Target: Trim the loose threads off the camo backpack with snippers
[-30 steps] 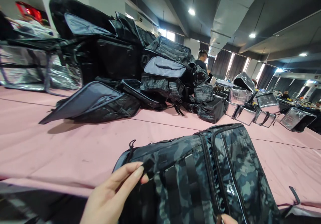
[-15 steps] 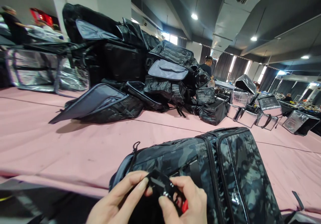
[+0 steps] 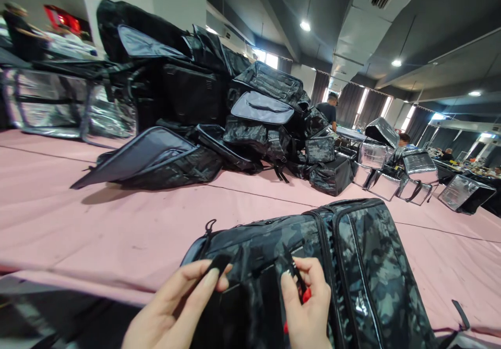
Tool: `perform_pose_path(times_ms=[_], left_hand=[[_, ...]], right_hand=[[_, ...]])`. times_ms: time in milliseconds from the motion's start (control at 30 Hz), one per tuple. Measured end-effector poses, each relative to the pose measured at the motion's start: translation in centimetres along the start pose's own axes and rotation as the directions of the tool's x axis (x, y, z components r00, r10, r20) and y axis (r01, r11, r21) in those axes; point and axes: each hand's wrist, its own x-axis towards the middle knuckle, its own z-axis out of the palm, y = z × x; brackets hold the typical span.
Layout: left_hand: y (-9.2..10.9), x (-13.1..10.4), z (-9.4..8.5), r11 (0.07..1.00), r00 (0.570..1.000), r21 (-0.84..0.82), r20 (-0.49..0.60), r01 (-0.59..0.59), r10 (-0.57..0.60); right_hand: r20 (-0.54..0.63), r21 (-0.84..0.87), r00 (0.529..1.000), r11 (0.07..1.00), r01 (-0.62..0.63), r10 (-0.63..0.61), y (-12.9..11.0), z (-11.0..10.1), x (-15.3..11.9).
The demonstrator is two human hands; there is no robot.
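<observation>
A dark camouflage backpack (image 3: 371, 265) lies on the pink-covered table in front of me. My left hand (image 3: 176, 302) pinches a black strap (image 3: 219, 266) between thumb and forefinger, above the bag's near side. To its right, my right hand (image 3: 309, 307) is closed around thread snips with red parts (image 3: 307, 295); their dark, narrow tips point up and left. A gap separates the snips from the strap. The palm hides much of the snips. On the bag's upper left edge stands a looped zipper pull (image 3: 210, 227).
Behind the pink tabletop (image 3: 117, 229) rises a pile of black and camouflage bags (image 3: 191, 96). Silver-lined boxes (image 3: 385, 182) stand at the right, another silver-lined bag (image 3: 55, 106) at the left. Other people (image 3: 327, 110) are farther back. Dark material lies along the lower left edge.
My hands have moved apart: the right hand with the snips went right, while the left drew slightly left with the strap. The view has shifted slightly.
</observation>
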Motion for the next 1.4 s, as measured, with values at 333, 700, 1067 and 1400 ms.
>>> perform_pose_path(times_ms=[333,700,1067,1400], left_hand=[[0.0,1.9,1.0,0.981,0.988,0.138,0.092,-0.133,0.121],[-0.3,2.3,2.1,0.89,0.959,0.362,0.17,-0.277,0.229],[-0.7,3.5,4.2,0.434,0.749,0.675,0.274,-0.596,0.603],[-2.6,5.5,0.0,0.419,0.714,0.631,0.327,-0.653,0.619]], right_hand=[[0.043,0.01,0.994,0.995,-0.104,0.103,0.1,0.3,0.5],[0.04,-0.02,0.996,0.997,-0.08,0.081,0.3,0.4,0.5],[0.005,0.058,0.998,0.996,-0.066,0.066,0.7,0.4,0.0],[-0.196,0.166,0.964,0.975,-0.147,0.178,1.8,-2.6,-1.9]])
